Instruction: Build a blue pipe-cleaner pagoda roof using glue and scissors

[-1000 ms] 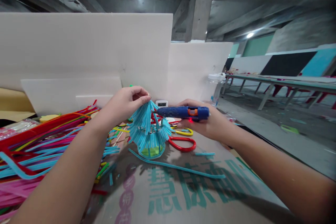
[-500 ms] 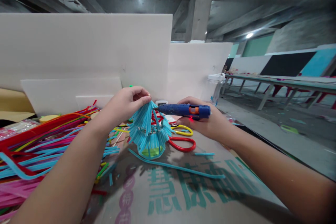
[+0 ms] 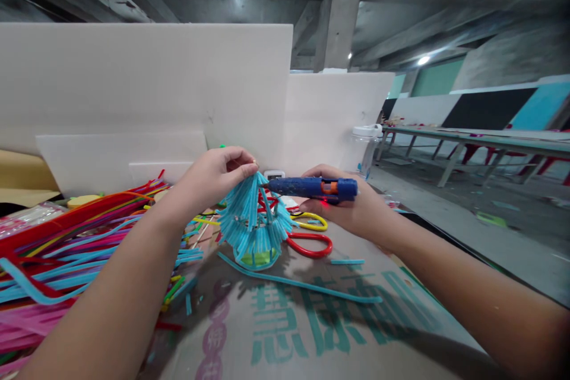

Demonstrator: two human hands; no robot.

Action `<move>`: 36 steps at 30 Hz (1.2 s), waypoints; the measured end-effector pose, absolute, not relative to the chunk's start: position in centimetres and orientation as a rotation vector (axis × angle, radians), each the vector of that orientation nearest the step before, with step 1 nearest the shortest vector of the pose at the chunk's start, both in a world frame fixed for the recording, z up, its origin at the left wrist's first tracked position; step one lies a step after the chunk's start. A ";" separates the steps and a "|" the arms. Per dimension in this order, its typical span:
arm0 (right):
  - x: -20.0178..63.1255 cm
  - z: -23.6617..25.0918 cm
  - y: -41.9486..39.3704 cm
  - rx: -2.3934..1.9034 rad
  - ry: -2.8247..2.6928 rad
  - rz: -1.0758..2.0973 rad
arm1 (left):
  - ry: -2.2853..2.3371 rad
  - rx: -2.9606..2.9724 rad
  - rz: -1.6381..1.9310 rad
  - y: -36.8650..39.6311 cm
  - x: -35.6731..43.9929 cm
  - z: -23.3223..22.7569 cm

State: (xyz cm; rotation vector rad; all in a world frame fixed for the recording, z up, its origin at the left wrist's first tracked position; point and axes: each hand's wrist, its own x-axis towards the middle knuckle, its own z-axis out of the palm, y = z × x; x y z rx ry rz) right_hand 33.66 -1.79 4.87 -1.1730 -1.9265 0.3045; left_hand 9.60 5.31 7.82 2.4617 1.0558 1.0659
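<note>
A small tower-like structure of blue pipe cleaners stands on the cardboard, with a light green piece inside its base. Pinched at its top are the fingers of my left hand. My right hand is wrapped round a dark blue hot glue gun, its nozzle pointing left and at the upper right side of the structure. A red light glows on the glue gun. Behind and beside the structure lie looped handles, one yellow and one red.
Piles of coloured pipe cleaners cover the left side. A long blue pipe cleaner and a short cut piece lie on the printed cardboard. White boards stand behind, with a clear bottle at right.
Hardly anything differs. The top of the blue structure and my left fingertips have shifted very slightly to the right; the glue gun stays in place.
</note>
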 end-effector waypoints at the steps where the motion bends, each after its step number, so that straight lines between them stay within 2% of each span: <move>1: 33.7 4.8 -1.7 -1.171 -1.934 0.296 | 1.052 2.463 1.067 5.3 9.6 7.8; 36: 34.6 4.5 -1.7 -1.215 -2.153 0.138 | 1.044 2.448 1.065 5.7 9.4 7.6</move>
